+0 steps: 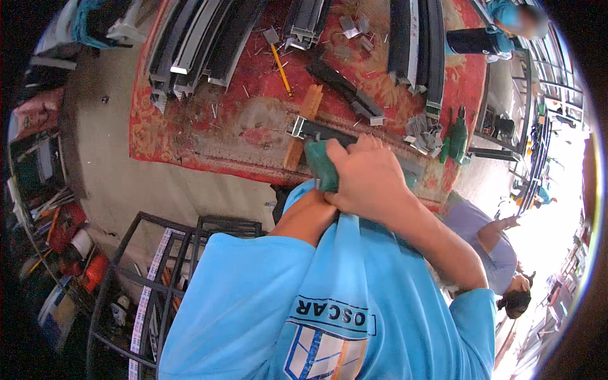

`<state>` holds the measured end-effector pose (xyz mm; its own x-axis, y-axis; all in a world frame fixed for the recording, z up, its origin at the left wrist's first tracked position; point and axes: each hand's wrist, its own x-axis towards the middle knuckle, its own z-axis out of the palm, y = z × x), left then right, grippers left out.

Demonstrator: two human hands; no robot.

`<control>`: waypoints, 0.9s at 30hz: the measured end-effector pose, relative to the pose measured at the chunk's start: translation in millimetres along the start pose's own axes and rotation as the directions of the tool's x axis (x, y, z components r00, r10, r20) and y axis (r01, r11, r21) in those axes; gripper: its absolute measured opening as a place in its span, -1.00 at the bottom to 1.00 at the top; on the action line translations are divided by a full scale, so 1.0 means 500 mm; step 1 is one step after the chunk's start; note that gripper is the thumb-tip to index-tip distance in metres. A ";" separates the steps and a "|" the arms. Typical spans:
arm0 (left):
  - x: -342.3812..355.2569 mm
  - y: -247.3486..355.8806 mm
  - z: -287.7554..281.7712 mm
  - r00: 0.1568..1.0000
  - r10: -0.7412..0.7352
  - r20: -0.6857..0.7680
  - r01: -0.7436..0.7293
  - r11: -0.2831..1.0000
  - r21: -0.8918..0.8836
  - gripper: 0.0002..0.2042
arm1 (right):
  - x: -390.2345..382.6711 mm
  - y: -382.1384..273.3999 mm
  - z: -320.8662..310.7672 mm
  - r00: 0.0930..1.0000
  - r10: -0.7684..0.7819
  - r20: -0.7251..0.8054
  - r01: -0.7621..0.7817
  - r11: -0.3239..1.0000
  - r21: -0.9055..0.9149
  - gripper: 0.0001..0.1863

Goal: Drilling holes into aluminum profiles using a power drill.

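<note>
My right hand (pixel 370 177) is wrapped over a green tool (pixel 322 166), probably a power tool, at the near edge of the carpet-covered table. Its thumb lies toward the left, and the hand hides much of the tool. From the left my left forearm (pixel 301 218) runs in under the right hand, so the left hand's fingers are hidden. Just beyond the tool lies a dark metal profile (pixel 332 133) with a silver cut end. It crosses an orange-brown wooden piece (pixel 310 104), whose near part shows again below the profile.
Long dark and silver profiles (pixel 218 47) lie at the far left, more (pixel 415 50) at the far right. A yellow-handled hammer (pixel 278 66), metal offcuts (pixel 423 133) and another green power tool (pixel 457 136) rest on the red carpet (pixel 183 139). A co-worker (pixel 484 244) is at the right.
</note>
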<state>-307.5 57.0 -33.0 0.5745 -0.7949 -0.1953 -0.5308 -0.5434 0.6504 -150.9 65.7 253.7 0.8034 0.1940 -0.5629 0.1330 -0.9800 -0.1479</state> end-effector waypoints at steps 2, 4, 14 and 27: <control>-0.006 0.009 0.006 1.000 0.014 -0.006 -0.014 1.000 -0.010 -0.82 | 0.006 -0.014 -0.007 0.999 -0.035 -0.022 0.035 0.999 0.039 -0.40; -0.010 0.014 0.011 0.999 0.032 -0.013 -0.032 0.999 -0.016 -0.82 | 0.031 -0.006 -0.022 0.997 0.041 0.060 -0.049 0.990 0.133 -0.41; 0.040 -0.028 -0.021 0.985 0.158 -0.063 -0.156 0.987 0.038 -0.80 | 0.003 0.009 -0.031 0.991 0.125 0.040 -0.132 0.938 0.321 -0.42; 0.162 -0.080 -0.172 0.959 0.251 -0.132 -0.232 0.962 0.141 -0.78 | -0.377 0.182 -0.033 0.769 0.565 -0.299 0.003 0.465 0.885 -0.30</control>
<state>-186.1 37.7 -11.7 0.5001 -0.8629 0.0726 -0.7322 -0.3765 0.5676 -280.7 -60.9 359.7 0.8666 -0.4173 -0.2735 -0.4499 -0.4163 -0.7901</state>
